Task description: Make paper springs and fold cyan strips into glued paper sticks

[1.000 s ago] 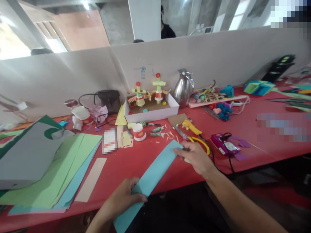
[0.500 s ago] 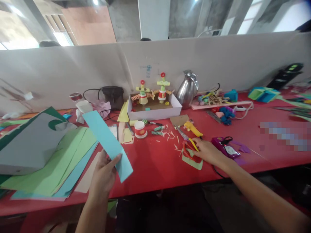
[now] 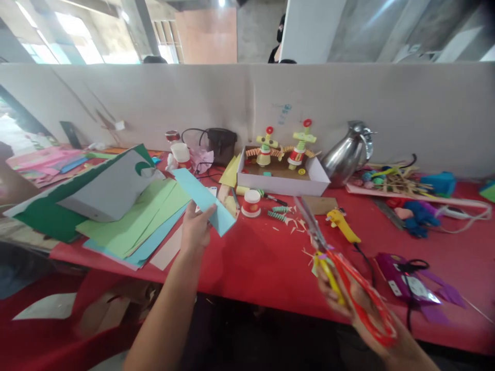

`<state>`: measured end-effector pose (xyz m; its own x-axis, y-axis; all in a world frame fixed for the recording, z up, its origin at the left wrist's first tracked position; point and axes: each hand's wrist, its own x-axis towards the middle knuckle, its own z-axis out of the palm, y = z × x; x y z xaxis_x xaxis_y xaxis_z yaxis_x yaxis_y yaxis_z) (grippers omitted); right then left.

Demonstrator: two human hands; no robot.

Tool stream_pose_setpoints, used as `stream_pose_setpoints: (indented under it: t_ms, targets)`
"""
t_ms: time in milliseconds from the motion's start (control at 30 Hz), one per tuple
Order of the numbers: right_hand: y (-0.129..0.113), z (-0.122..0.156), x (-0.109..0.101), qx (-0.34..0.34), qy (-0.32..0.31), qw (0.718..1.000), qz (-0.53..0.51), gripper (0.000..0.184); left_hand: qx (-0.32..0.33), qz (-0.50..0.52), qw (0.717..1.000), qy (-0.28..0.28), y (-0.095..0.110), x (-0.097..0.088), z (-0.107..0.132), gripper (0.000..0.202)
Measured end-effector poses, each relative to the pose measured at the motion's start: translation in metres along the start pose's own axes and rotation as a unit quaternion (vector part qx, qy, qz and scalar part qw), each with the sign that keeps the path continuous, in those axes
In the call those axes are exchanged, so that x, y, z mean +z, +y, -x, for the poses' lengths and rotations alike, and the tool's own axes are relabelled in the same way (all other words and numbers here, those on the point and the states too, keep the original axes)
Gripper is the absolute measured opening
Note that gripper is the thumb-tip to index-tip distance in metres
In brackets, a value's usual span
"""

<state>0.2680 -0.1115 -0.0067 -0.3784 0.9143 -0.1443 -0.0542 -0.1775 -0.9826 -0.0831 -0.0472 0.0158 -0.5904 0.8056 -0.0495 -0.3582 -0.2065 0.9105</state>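
Note:
My left hand (image 3: 196,225) pinches a long strip of light blue paper (image 3: 207,202) between thumb and fingers, held up over the table. In my right hand (image 3: 361,309) is a pair of scissors (image 3: 317,234) with red and yellow handles, raised above the table's front edge, blades pointing away and slightly left. Motion blurs the scissors a little. Beyond my hands stand a red-and-white paper cup (image 3: 251,203) and small green folded paper springs (image 3: 277,213) among paper scraps.
A white box (image 3: 284,180) with two paper-cup figures stands at the back, beside a steel jug (image 3: 348,154). Green paper sheets (image 3: 143,216) lie left. On the right are a yellow glue gun (image 3: 344,225) and a purple packet (image 3: 402,281). Another person's arm (image 3: 15,180) shows far left.
My right hand has lifted the scissors off the table and brought them nearer to me. The blue strip is still in my left hand. The view has turned left.

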Motion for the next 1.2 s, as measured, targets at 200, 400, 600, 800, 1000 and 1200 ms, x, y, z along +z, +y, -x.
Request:
stream_pose_setpoints:
  t_ms: [200,400,600,800,1000,1200]
  targets:
    - [0.028,0.006,0.068,0.056,-0.241,0.947,-0.206,0.082,0.011,-0.004,1.000,0.026,0.005,0.004,0.004,0.059]
    - [0.036,0.005,0.078,0.082,-0.280,0.928,-0.233,0.085,0.007,-0.008,0.999,0.040,0.005,0.004,0.004,0.059]
    - [0.026,0.003,0.080,0.100,-0.280,0.922,-0.248,0.079,0.005,-0.022,1.000,0.016,0.003,0.005,0.006,0.060]
    - [0.022,-0.002,0.081,0.115,-0.297,0.912,-0.257,0.082,-0.005,-0.035,0.999,0.000,0.002,0.006,0.011,0.067]
    - [0.014,-0.009,0.087,0.122,-0.291,0.899,-0.305,0.079,-0.053,-0.044,0.988,-0.135,0.009,0.009,0.036,0.079]
    - [0.010,-0.010,0.086,0.156,-0.268,0.881,-0.357,0.075,-0.059,-0.056,0.980,-0.183,0.010,0.003,0.047,0.060]
